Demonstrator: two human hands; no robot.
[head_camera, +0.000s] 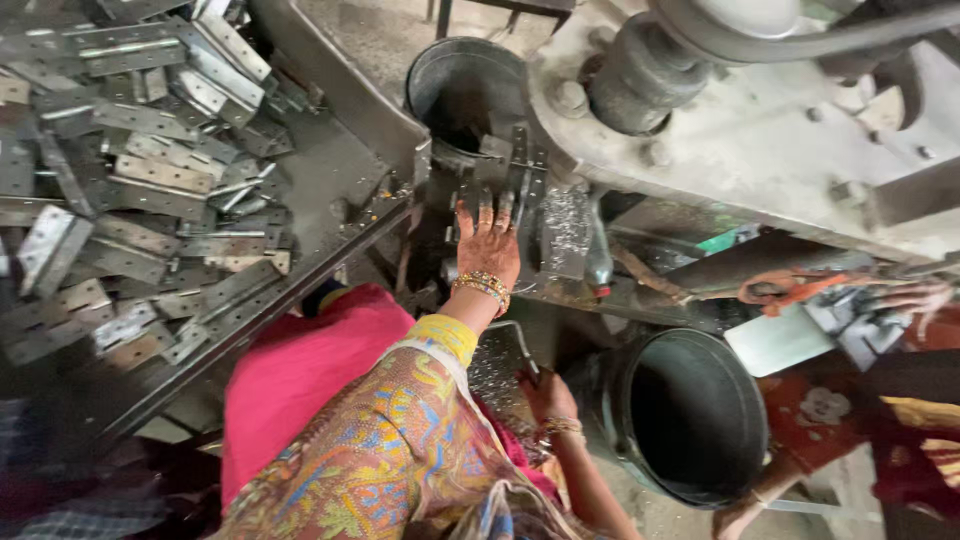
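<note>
My left hand (487, 243), with gold bangles at the wrist, reaches up to the press machine (760, 140). Its fingers lie spread and flat on small grey metal pieces (515, 170) at the machine's bed, and I see no grip around any of them. My right hand (550, 397), also bangled, is low by my lap. It is closed on the edge of a grey metal sheet (498, 362) strewn with tiny bits. My patterned sleeve and pink cloth fill the lower middle.
A sloped steel tray (330, 170) at the left holds a heap of several flat hinge plates (140, 180). One black bucket (690, 415) stands at lower right, another (465, 85) behind the press. Another person's hand (915, 297) is at the right, by an orange-handled tool (790, 290).
</note>
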